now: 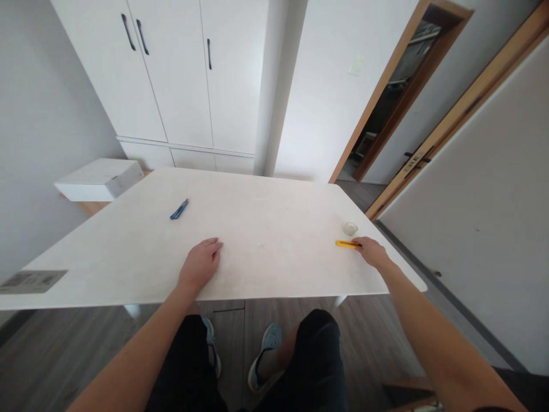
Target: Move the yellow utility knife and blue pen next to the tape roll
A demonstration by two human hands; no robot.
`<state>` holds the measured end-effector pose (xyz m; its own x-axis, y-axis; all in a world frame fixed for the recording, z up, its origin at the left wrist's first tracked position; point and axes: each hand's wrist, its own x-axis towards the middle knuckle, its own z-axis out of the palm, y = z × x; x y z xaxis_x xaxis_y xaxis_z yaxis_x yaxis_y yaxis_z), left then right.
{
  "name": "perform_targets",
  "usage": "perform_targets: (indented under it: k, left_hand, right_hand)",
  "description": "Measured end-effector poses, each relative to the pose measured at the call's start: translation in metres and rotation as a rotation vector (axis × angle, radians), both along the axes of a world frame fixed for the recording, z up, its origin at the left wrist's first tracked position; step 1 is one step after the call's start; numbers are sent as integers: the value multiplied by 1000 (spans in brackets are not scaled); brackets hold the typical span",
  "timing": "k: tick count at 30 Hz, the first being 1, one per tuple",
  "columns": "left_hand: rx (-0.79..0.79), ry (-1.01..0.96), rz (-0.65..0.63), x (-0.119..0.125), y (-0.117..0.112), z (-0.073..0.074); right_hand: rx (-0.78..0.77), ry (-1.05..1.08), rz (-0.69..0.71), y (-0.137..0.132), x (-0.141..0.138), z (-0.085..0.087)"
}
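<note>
My right hand (371, 251) is closed on one end of a yellow utility knife (344, 244), which lies low over the right side of the white table (274, 229). Just beyond that hand rests a roll of clear tape (350, 228). My left hand (201, 264) lies on the tabletop left of the middle, fingers loosely extended and holding nothing. Farther back on the left is a blue utility knife (179, 209), apart from both hands.
A grey printed label (32, 281) is at the table's near left corner. Behind the left edge sits a white box (100, 178). White cabinets (171, 74) stand past the far edge, and a door frame (454, 114) is at the right.
</note>
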<state>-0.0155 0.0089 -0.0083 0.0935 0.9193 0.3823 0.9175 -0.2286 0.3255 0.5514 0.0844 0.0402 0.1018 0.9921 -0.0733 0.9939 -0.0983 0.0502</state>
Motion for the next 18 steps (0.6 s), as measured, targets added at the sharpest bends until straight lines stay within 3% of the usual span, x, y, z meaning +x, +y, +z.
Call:
perform_targets:
  k: [5,9,13,18]
  left_hand:
    - [1,4,-7,0,1,0]
    - [-1,8,6,2,-1,1]
    - [-20,14,17,5,-3,3]
    - [-66,-9,27,7,-4,5]
  right_hand:
    - [48,-22,-17,-6,-8,7]
    - [130,2,16,-1,-47,17]
    - [132,190,249,19,-132,31]
    - [19,323,491,44,-282,51]
